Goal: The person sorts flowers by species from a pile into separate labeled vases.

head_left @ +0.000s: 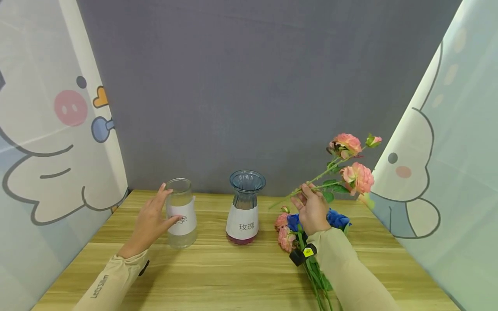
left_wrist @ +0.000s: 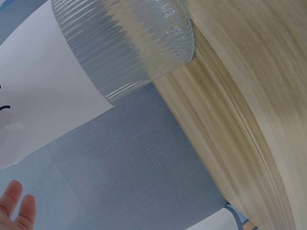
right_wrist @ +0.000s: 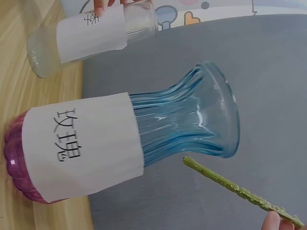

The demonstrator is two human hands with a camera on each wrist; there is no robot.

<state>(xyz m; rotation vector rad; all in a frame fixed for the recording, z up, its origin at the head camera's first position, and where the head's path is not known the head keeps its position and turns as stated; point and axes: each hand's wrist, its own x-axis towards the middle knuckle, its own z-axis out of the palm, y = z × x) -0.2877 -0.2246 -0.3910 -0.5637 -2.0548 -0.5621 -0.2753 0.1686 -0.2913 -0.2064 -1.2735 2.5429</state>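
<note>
- Two hands, head view: a light, steady pinch should serve well; the right hand (head_left: pixel 313 211) holds the thin green stem (head_left: pixel 285 198) of ruffled pink flowers (head_left: pixel 358 178), right of the blue-and-purple fluted glass vase (head_left: pixel 243 214); the left hand (head_left: pixel 151 216) spreads wide beside the clear glass cylinder (head_left: pixel 183 239).
- Left wrist view: fingertips (left_wrist: pixel 27 211) look straight; contact I cannot tell.
- Right wrist view: the stem's end is outside the vase.

Soft, even light fills the head view, with side sheets (head_left: pixel 35 172) bright at left and right and the backdrop (head_left: pixel 272 86) dim; a faint shadow darkens the table (head_left: pixel 218 276) at lower left. Glints streak the vase (right_wrist: pixel 204 120), centre right. The left wrist view looks hazy, its wood grain bowing at right.
</note>
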